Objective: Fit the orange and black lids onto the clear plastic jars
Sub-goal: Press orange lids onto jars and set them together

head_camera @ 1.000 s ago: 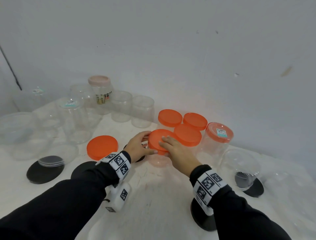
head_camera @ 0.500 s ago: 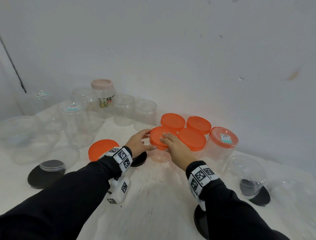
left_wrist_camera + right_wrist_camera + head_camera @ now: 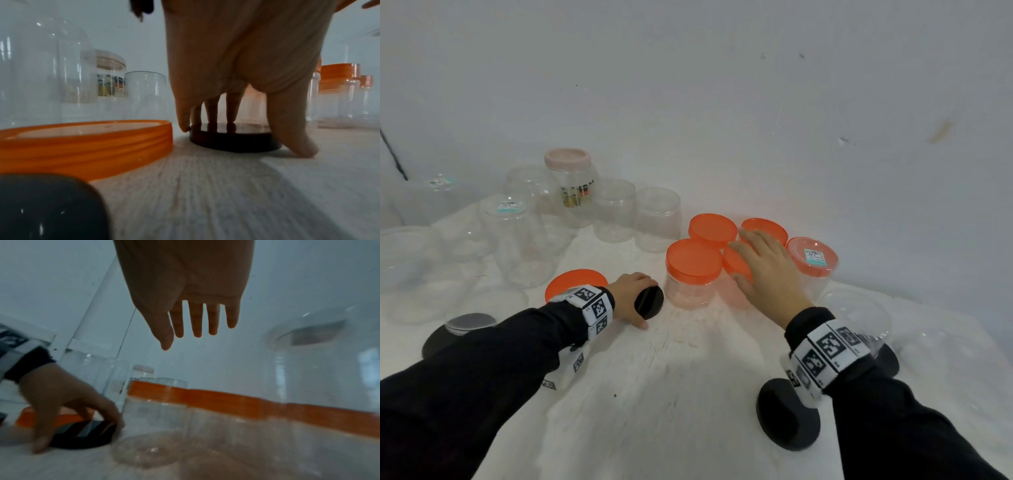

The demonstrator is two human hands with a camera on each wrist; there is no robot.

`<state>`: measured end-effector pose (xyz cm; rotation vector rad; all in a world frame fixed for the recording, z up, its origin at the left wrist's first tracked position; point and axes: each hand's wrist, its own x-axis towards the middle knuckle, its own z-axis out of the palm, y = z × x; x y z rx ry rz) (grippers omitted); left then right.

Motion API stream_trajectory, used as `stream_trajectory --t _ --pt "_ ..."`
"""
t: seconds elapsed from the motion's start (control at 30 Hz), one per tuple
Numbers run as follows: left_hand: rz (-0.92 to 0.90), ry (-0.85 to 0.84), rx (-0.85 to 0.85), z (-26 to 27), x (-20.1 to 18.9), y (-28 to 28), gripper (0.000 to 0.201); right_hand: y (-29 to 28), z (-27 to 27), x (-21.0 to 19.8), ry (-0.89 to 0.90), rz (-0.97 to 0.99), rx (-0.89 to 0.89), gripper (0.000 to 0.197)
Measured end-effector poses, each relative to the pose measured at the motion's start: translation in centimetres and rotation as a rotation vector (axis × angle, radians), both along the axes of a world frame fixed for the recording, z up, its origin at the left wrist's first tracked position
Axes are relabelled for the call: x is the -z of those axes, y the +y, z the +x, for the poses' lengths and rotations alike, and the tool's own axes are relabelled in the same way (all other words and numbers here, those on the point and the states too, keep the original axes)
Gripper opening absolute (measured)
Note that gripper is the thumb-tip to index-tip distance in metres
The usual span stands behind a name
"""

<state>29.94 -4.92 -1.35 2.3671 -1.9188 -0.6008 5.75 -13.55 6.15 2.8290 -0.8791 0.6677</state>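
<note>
From the head view, both hands have left the orange lid (image 3: 693,262), now seated on its jar (image 3: 688,291). The left hand (image 3: 631,296) has dropped onto a small black lid (image 3: 649,302) on the table (image 3: 688,394); the right hand (image 3: 767,270) hovers flat over neighbouring lidded jars.

Left wrist view: curled fingers (image 3: 231,110) grip the black lid's (image 3: 234,139) rim.

Right wrist view: straight fingers (image 3: 196,318), holding nothing.

glossy black lid (image 3: 649,302), clear plastic jars (image 3: 657,219)
</note>
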Motion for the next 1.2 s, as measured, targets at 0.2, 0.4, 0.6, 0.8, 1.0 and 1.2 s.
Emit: stream_trajectory --t 0.2,0.4,0.6,0.8,1.0,1.2 --pt "-0.028 0.045 -0.038 0.5 -0.8 0.8 0.082 -3.6 -5.1 -2.2 -0.019 0.093 0.297 0.057" --pt "-0.225 0.155 -0.118 1.5 -2.3 2.7 0.082 -5.1 -6.2 -2.1 0.149 0.349 0.378 0.067" --pt "-0.470 0.301 -0.148 1.0 -4.1 3.9 0.081 -3.0 -6.1 -3.5 0.120 0.335 0.320 0.079" --pt "-0.624 0.457 -0.099 -1.3 -5.9 3.1 0.074 0.4 -6.9 -6.2 0.211 0.347 0.210 0.094" --pt "-0.680 0.558 -0.005 -3.9 -6.9 2.4 0.069 3.0 -8.0 -6.2 0.230 0.405 0.141 0.084" --pt "-0.718 0.632 -0.016 -4.0 -7.1 3.2 0.074 5.0 -8.6 -4.2 0.023 0.506 0.093 0.085"
